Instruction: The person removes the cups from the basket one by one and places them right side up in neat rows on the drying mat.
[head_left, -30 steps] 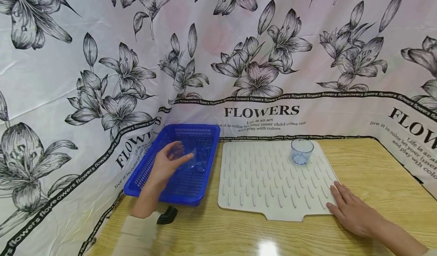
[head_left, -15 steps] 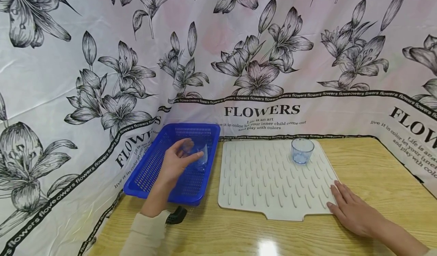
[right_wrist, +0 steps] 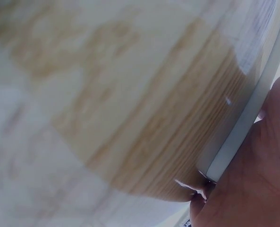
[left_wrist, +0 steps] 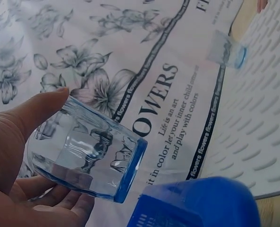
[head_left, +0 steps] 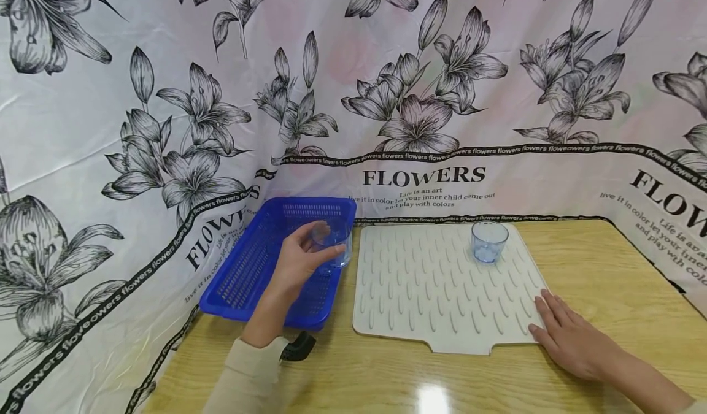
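Observation:
My left hand (head_left: 295,260) grips a clear bluish drinking glass (left_wrist: 92,151) between thumb and fingers, over the right side of the blue plastic basket (head_left: 229,288). In the left wrist view the glass is tilted, its thick blue base pointing right and down. A second glass (head_left: 489,242) of the same kind stands upright toward the back right of the white draining mat (head_left: 436,291). At the mat's right front edge, my right hand (head_left: 577,340) rests with its fingers extended, fingertips touching the edge.
A wooden table (head_left: 353,377) carries the basket on the left and the mat at its right. Behind both hangs a white flower-printed cloth (head_left: 420,126), close to the basket's far side. A black strap piece (head_left: 299,346) shows at the left wrist.
My left hand has moved right across the basket, bringing the glass with it from the basket's middle to near its right rim. My right hand stays at the mat's edge.

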`<move>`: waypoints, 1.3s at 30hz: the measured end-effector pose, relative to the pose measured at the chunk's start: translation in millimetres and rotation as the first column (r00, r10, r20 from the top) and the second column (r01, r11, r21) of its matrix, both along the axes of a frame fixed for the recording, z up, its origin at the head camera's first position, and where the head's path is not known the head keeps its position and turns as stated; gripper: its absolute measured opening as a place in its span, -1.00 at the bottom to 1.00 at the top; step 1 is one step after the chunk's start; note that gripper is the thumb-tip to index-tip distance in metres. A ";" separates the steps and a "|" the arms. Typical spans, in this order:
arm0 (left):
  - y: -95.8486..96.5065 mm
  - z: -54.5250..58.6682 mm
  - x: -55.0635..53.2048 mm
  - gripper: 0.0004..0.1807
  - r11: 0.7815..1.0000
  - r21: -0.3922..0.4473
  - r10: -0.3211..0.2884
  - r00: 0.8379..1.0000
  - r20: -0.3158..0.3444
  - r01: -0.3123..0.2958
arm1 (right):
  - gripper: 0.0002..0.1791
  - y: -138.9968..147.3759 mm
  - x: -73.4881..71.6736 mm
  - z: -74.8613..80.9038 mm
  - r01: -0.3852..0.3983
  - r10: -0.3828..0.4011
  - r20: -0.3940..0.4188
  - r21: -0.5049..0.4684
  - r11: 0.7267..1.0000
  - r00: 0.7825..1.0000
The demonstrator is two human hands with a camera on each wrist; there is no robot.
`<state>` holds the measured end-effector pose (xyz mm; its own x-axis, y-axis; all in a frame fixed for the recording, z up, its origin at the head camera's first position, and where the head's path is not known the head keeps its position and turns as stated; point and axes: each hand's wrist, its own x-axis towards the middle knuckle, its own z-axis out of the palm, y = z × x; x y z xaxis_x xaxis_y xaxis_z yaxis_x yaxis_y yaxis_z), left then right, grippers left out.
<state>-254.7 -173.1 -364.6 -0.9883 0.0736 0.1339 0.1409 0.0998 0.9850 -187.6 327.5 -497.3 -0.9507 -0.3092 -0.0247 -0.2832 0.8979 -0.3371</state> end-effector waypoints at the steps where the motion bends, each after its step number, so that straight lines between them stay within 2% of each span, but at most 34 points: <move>1: 1.2 -0.2 -0.7 -0.20 1.000 -0.003 -0.002 1.000 -0.001 0.002 | -0.21 0.1 -0.1 0.4 -0.002 0.002 -0.008 0.004 1.000 1.000; 11: 17.0 1.6 1.0 -0.24 1.000 0.007 -0.025 1.000 0.012 0.025 | -0.19 1.8 0.0 -3.9 -0.004 0.004 -0.006 0.007 1.000 1.000; 18: 27.6 0.1 -0.1 -0.17 0.999 0.016 -0.045 0.999 0.021 0.045 | -0.19 1.6 -0.1 -2.9 -0.001 0.001 -0.002 0.002 1.000 1.000; 39: 54.1 -4.1 -3.7 -0.12 0.996 -0.021 -0.088 0.996 0.034 0.089 | -0.21 2.5 -0.2 0.5 -0.008 0.009 -0.016 0.010 1.000 1.000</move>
